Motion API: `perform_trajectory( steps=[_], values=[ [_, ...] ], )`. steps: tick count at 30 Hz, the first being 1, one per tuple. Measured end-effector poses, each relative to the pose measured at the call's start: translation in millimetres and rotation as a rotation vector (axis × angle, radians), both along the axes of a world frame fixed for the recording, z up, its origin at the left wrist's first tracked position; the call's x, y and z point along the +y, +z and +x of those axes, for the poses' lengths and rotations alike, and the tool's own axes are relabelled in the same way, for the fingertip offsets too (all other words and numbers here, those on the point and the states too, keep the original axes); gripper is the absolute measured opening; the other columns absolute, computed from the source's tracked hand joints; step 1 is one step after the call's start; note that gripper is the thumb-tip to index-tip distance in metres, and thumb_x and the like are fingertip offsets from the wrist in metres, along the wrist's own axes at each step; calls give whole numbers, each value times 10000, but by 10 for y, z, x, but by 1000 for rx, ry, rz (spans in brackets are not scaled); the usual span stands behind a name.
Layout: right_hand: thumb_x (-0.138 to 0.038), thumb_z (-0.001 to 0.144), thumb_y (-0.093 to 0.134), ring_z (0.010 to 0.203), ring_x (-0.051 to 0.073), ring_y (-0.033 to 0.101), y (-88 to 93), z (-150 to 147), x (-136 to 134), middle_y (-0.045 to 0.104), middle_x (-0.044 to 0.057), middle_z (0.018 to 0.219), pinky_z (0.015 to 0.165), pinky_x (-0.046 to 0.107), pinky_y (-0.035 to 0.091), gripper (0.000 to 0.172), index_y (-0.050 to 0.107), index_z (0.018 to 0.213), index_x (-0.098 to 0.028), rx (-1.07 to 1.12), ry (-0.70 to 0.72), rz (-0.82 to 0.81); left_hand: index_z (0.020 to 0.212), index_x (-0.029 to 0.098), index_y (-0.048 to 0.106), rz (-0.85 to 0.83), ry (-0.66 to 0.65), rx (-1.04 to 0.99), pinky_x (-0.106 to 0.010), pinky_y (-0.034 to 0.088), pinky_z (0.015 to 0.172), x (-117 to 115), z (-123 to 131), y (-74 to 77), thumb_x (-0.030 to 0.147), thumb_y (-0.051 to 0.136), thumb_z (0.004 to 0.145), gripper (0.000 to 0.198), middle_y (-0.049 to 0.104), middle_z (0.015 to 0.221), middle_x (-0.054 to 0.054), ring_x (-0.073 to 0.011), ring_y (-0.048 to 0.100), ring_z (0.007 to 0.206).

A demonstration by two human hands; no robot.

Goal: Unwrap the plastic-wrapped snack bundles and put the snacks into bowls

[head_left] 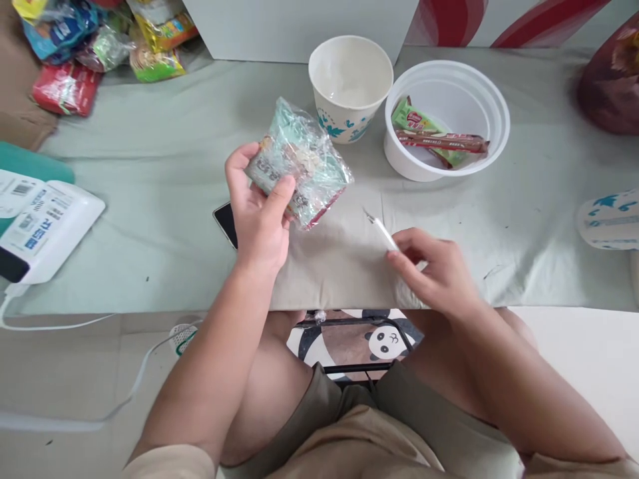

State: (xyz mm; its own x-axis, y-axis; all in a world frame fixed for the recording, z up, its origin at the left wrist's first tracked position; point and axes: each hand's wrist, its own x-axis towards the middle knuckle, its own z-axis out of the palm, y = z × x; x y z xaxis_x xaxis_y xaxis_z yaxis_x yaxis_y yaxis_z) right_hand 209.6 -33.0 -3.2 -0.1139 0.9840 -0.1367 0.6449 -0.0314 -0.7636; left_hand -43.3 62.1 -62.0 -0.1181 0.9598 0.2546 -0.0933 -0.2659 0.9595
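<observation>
In my left hand (262,213) is a pale green snack packet (299,166) in shiny clear plastic, pinched under the thumb and raised over the table. My right hand (434,266) grips a slim white craft knife (383,233), its narrow metal tip pointing up and left toward the packet but apart from it. Behind the packet stands a white paper cup (344,123) with a blue leaf print. To its right, a white plastic tub (446,171) holds several green and brown wrapped snack bars (442,142). A dark phone (225,223) is partly hidden beneath my left hand.
Several colourful snack packets (67,86) are heaped at the back left. A white router-like device (64,219) with a cable lies at the left. Behind the cup stands a white box (299,30). At the right edge are a patterned cup (612,219) and a dark red object (612,83).
</observation>
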Motion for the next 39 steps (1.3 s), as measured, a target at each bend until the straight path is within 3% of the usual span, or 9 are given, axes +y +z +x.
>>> perform_trajectory(
  steps=[3,7,13,17,20,23,27,36,39],
  values=[
    [-376,891,634,629,160,596,-148,238,107,711,62,831,611,306,447,206,743,910,-202,-343,-120,329,1309,394,517,-55,-25,0,-408,655,846,-5,-52,4,621,686,905,493,692,1186,-26,-281,714,1161],
    [-338,869,657,795,251,643,-315,400,177,717,96,899,641,352,446,203,777,977,-215,-574,-168,429,1374,398,506,-88,-149,172,-411,665,805,-78,0,17,586,584,971,451,684,1245,-42,-245,739,1037],
    [-341,939,618,839,221,666,-224,75,129,708,71,909,767,374,552,154,679,1032,-234,-250,-102,635,1482,383,412,75,-302,376,-437,635,969,-217,233,39,597,528,1005,535,568,1497,-86,-281,666,1259],
    [-409,898,696,852,212,655,-218,-132,142,706,75,980,775,364,552,303,660,1136,-224,-95,-30,556,1538,388,356,81,-357,430,-459,651,919,-270,322,29,634,564,978,646,610,1430,-116,-287,720,1138],
    [-320,914,667,723,161,602,-210,-149,177,665,10,812,719,311,511,227,662,1119,-224,-10,-59,397,1549,386,343,83,-377,440,-453,666,847,-286,341,16,655,590,956,696,650,1347,-119,-265,748,1002],
    [-282,943,623,671,140,566,-180,-113,200,622,-14,715,699,284,480,79,669,976,-227,35,-64,319,1558,375,324,78,-388,424,-439,672,799,-278,346,11,659,613,944,736,682,1254,-110,-235,751,897],
    [-272,991,545,710,152,589,-194,-81,194,652,23,764,681,283,457,173,628,849,-221,-36,-25,427,1559,371,319,27,-397,405,-411,675,762,-260,361,16,658,659,915,783,705,1184,-98,-229,750,873],
    [-254,1027,464,731,161,570,-219,-24,175,628,40,836,669,303,450,147,538,902,-229,-147,-43,606,1548,373,387,-65,-461,338,-380,662,709,-230,317,-21,650,698,897,773,747,1086,-71,-243,768,857],
    [-260,984,514,861,199,617,-203,41,196,652,65,932,766,352,502,86,589,1011,-229,-82,68,631,1552,378,394,-72,-449,325,-383,659,701,-211,279,-23,633,671,922,735,760,1044,-56,-242,772,831]
  ],
)
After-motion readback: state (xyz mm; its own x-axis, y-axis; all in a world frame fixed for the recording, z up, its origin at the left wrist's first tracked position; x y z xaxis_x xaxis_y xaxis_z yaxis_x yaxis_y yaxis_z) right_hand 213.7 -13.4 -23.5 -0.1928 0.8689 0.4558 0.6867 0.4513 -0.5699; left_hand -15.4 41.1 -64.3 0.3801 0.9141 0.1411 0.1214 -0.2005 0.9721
